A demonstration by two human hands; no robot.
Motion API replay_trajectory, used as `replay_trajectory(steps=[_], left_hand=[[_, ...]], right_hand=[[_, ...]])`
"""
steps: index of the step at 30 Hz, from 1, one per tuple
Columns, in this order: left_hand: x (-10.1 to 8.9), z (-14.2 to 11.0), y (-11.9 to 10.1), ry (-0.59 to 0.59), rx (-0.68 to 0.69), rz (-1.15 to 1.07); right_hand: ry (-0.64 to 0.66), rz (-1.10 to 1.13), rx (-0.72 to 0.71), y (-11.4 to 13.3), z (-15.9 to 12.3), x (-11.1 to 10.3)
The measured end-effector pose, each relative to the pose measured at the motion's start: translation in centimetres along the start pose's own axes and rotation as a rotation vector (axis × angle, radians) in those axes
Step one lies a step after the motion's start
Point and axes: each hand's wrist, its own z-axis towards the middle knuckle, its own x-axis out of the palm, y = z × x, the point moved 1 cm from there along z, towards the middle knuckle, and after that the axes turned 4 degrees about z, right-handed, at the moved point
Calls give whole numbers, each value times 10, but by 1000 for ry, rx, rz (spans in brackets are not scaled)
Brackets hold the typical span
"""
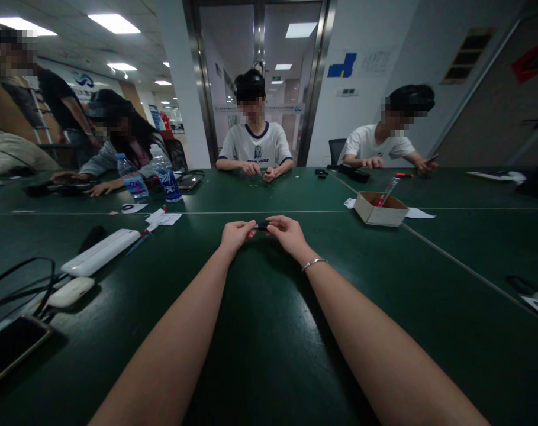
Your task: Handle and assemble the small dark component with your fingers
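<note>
Both my arms stretch out over a dark green table [269, 331]. My left hand [235, 233] and my right hand [287, 232] meet at the middle, fingers pinched together on a small black part [262, 225] held between them just above the tabletop. What the part is stays too small to make out. A thin silver bracelet [313, 262] circles my right wrist.
To the left lie a white case [100, 252], a white power bank [70, 292] with black cables, and a phone [11, 346]. Two water bottles [150, 177] stand further back. A cardboard box [379, 208] sits at right. Other people sit at the far side, hands busy with small parts.
</note>
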Motion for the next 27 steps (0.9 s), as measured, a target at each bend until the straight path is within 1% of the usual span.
replay_trajectory(steps=[3,5,8,11,17,19,21,22,23,24,26,27], left_hand=[[1,1,0,-33,-30,-21],[0,1,1,-35,-4,10],[0,1,2,13,77,24],[-1,-2,2,90,140,5],[-4,-2,5,177,242,3],[-2,-1,8,129,250,-35],[-1,-1,9,30,223,-50],[0,-3,8,-11,197,-30],[-1,-7,5,-26,171,16],[-4,-12,1,-14,155,88],[-19,-29,-14,74,184,288],[-32,-41,-24,128,233,400]], right_hand=[[-1,-19,-32,1,0,1],[1,-22,-36,1,0,1],[19,1,-9,-1,0,-3],[32,44,56,-5,0,-8],[-10,123,159,-10,1,-13],[-47,155,184,-8,1,-14],[-88,186,199,-6,1,-15],[-105,201,202,-5,1,-15],[-120,216,202,-5,1,-16],[-132,231,201,-4,0,-17],[-141,252,201,-4,1,-18],[-137,257,201,-4,1,-19]])
